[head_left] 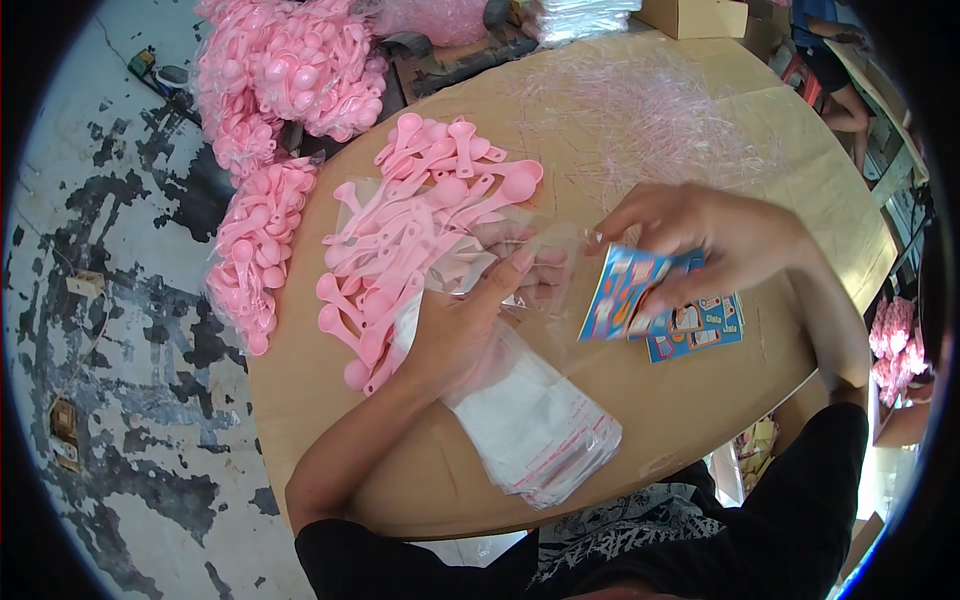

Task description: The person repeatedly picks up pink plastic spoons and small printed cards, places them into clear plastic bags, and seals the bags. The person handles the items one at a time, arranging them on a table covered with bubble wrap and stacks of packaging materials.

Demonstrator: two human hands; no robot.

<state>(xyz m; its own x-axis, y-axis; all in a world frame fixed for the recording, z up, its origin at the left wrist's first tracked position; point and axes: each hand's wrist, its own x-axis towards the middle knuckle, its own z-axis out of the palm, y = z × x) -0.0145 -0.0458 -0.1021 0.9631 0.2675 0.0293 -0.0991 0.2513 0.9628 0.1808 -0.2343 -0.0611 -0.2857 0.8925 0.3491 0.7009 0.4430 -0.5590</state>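
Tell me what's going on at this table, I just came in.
A person's left hand holds a clear plastic bag, while the right hand holds a blue printed card close beside it. More blue cards lie under the right hand. A stack of bags lies below the left hand, and loose pink scoops are piled beyond it.

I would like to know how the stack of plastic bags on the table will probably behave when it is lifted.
The stack of plastic bags will probably sag and bend, since its sheets look thin. Its layers may slip apart, because they look glossy and their ends lie unevenly.
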